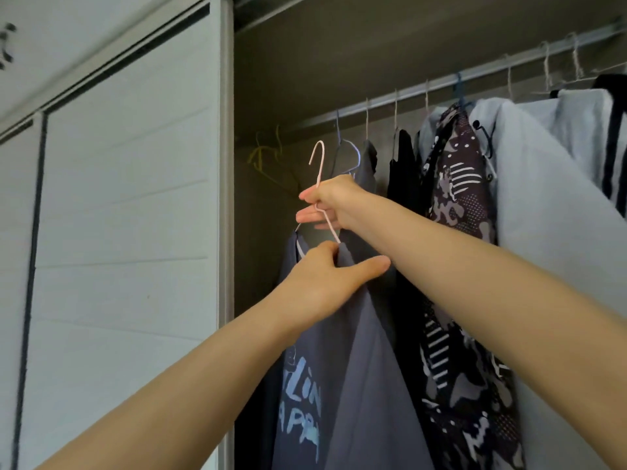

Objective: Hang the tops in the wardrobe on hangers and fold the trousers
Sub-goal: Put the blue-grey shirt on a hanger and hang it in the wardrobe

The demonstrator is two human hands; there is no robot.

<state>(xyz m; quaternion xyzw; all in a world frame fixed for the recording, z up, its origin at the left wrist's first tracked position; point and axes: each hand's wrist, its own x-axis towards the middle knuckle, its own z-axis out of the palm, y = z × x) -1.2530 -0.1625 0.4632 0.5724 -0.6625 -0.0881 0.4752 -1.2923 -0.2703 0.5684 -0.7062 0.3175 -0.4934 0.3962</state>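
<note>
A dark grey-blue T-shirt (359, 385) with pale blue lettering hangs from a pink wire hanger (319, 164). My right hand (334, 203) grips the hanger's neck just below its hook. My left hand (325, 283) pinches the shirt's collar at the hanger's shoulder, thumb stretched out to the right. The hook is well below the wardrobe rail (441, 84) and free of it. The hanger's lower bar is hidden inside the shirt.
On the rail hang a grey top (363, 161), a black top (402, 164), a black-and-white patterned garment (458, 198) and a pale grey garment (549, 198). A yellow hanger (268, 154) sits at the rail's left end. The white sliding door (129, 215) stands to the left.
</note>
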